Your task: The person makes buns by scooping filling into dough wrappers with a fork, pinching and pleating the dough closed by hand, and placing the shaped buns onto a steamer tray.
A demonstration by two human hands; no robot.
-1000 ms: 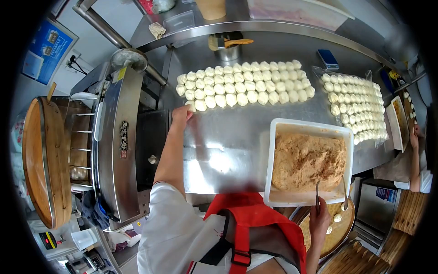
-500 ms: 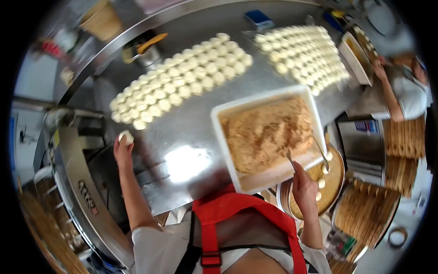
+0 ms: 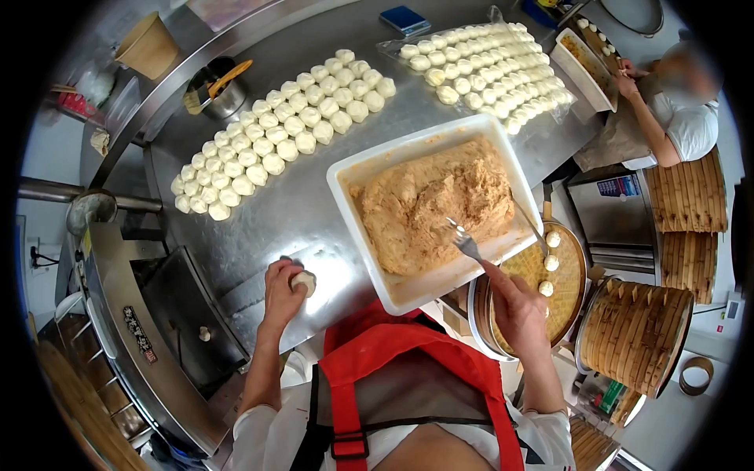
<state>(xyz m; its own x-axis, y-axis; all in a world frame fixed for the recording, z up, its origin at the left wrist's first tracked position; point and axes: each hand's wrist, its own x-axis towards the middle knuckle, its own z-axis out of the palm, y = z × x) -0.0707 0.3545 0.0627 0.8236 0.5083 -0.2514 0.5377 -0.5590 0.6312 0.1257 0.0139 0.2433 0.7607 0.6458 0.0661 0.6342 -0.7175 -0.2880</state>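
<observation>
Low over the steel table [image 3: 236, 259], my left hand [image 3: 281, 292] has its fingers closed on a pale dough piece [image 3: 304, 283]. My right hand [image 3: 514, 308] grips a fork [image 3: 467, 245], its tines at the surface of the brown filling [image 3: 432, 204]. That filling lies in a white tub [image 3: 402, 301] right of my left hand. A metal utensil [image 3: 530, 225] leans on the tub's right side. Behind, rows of white dough balls [image 3: 275, 137] stand on the table, left of the tub.
More dough balls [image 3: 479, 71] lie on plastic at the back, near a blue scale [image 3: 405, 20]. A pot [image 3: 224, 98] holds a brush. At right are a round steamer [image 3: 569, 275], stacked steamers [image 3: 638, 330] and a co-worker [image 3: 652, 118] beside another tub [image 3: 585, 71].
My left hand has come from the left end of the dough rows toward my body, carrying a dough piece. The fork has lifted slightly in the filling. The view has turned.
</observation>
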